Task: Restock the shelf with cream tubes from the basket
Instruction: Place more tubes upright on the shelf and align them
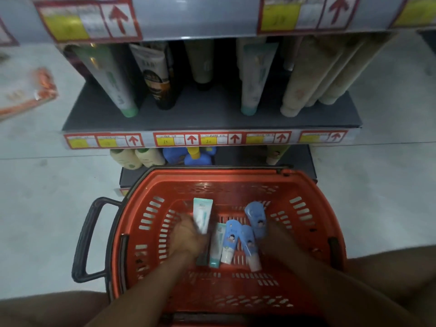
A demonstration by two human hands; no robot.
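White-and-teal plastic shows above the left hand (188,234), whose fingers curl round a white-teal tube (202,214) and hold it upright inside the red basket (306,208). Just right of that grip lie a second teal tube (216,246) and two blue tubes (230,241), touching one another on the basket floor. Further right, the right hand (274,234) meets a third blue tube (256,219); blur hides its fingers, so I cannot tell whether it grips or only touches. Beyond both hands stands the shelf (212,121), with a gap between the dark tube (160,79) and the green-capped tube (253,79). Risks, as I judge them: lifting both hands at once may loosen a grip and drop a tube, and a hasty placement could topple the standing tubes.
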